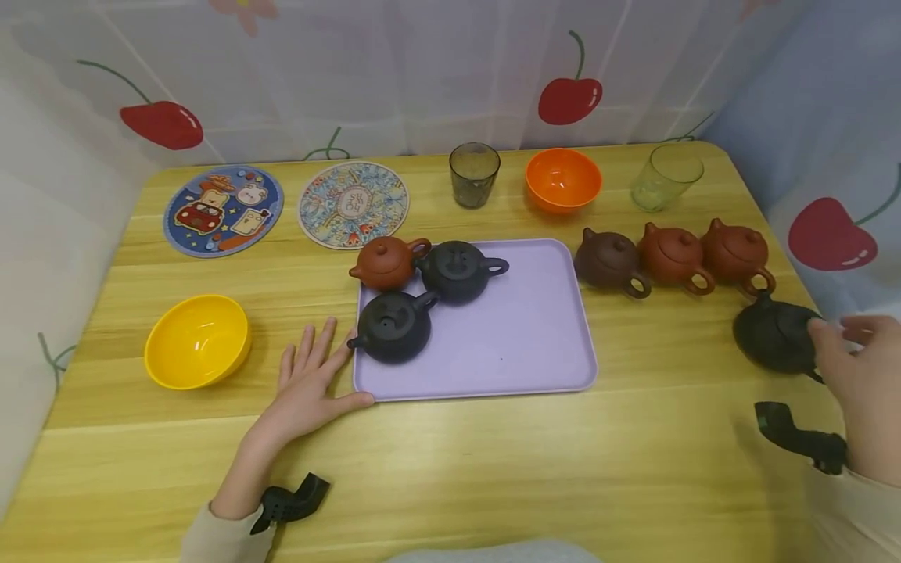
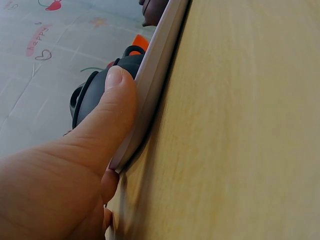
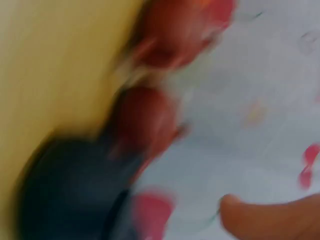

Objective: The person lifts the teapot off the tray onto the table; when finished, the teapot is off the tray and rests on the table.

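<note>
My left hand [image 1: 306, 395] lies spread at the near left corner of the lilac tray [image 1: 507, 336], its thumb over the tray's front rim. Two black teapots [image 1: 394, 332] and a reddish-brown teapot [image 1: 385, 263] are grouped on the tray's left half; the left wrist view has a black teapot [image 2: 95, 97] just behind the thumb. At the far right, my right hand [image 1: 869, 375] reaches to another black teapot [image 1: 774, 335], its fingertips overlapping the pot's right side. In the blurred right wrist view, a fingertip [image 3: 235, 212] stands apart from that black teapot [image 3: 70, 190].
Right of the tray stand a dark brown teapot [image 1: 608, 259] and two reddish-brown teapots [image 1: 672, 254] in a row. Along the back are two round mats [image 1: 224, 211], a grey glass [image 1: 473, 180], an orange bowl [image 1: 563, 180] and a greenish glass [image 1: 665, 180]. A yellow bowl [image 1: 197, 342] sits left.
</note>
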### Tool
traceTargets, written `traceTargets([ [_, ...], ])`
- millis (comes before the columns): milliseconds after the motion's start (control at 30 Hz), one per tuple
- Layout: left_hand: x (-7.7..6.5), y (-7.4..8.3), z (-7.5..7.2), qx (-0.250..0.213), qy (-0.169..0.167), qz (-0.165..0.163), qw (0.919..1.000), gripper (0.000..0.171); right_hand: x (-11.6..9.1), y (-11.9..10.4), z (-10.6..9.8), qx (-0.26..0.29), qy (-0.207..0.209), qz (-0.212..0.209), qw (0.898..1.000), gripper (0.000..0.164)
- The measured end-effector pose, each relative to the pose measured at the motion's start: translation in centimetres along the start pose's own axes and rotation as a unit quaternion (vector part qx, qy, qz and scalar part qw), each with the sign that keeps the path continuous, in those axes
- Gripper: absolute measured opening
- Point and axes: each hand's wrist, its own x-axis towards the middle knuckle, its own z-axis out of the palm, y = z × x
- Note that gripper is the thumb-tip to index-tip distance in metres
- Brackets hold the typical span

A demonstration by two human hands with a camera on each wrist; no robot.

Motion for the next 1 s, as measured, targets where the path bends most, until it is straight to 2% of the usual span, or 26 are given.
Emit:
traceTargets([
  [33, 0.0, 0.0, 0.0, 0.0, 0.0, 0.0, 1.0, 0.089, -1.2, -3.0, -0.6, -0.03, -0.021, -0.045, 0.998, 0.043],
  [100, -0.1, 0.0, 0.0, 0.0, -0.001, -0.001, 1.0, 0.089, -3.6, -8.9, -1.6, -0.041, -0.068, -0.141, 0.987, 0.048],
  [133, -0.1, 0.0, 0.0, -0.001, 0.0, -0.001, 1.0, 0.089, -4.7, -11.6, -1.9, -0.041, -0.09, -0.187, 0.977, 0.051],
  [167, -0.1, 0.0, 0.0, -0.001, -0.001, -0.001, 1.0, 0.089, -5.5, -13.8, -1.9, -0.03, -0.108, -0.234, 0.966, 0.046],
  [267, 0.0, 0.0, 0.0, -0.002, 0.001, 0.0, 1.0, 0.088, -6.8, -18.7, -0.9, 0.022, -0.182, -0.332, 0.925, 0.035],
  [333, 0.1, 0.1, 0.0, -0.004, 0.002, 0.0, 1.0, 0.088, -7.0, -21.2, 0.5, 0.046, -0.229, -0.376, 0.897, 0.032],
  [400, 0.1, 0.1, 0.0, -0.005, 0.003, -0.002, 1.0, 0.089, -6.9, -23.3, 2.6, 0.06, -0.262, -0.404, 0.874, 0.032],
  [467, 0.0, 0.1, 0.0, -0.005, 0.002, -0.004, 1.0, 0.089, -6.6, -24.9, 5.1, 0.073, -0.294, -0.42, 0.856, 0.033],
  [533, 0.0, 0.1, 0.0, -0.004, 0.0, -0.004, 1.0, 0.089, -6.3, -26.0, 7.7, 0.087, -0.321, -0.423, 0.843, 0.035],
  [667, 0.1, 0.1, 0.2, -0.002, -0.003, -0.004, 1.0, 0.089, -6.1, -26.9, 11.8, 0.104, -0.359, -0.407, 0.833, 0.039],
  [833, 0.1, 0.1, 0.2, -0.003, -0.003, -0.007, 1.0, 0.09, -6.4, -26.9, 14.7, 0.158, -0.366, -0.384, 0.833, 0.035],
  [1000, 0.1, 0.0, 0.1, -0.002, -0.002, -0.011, 0.9999, 0.09, -7.1, -27.1, 15.7, 0.22, -0.353, -0.338, 0.844, 0.028],
])
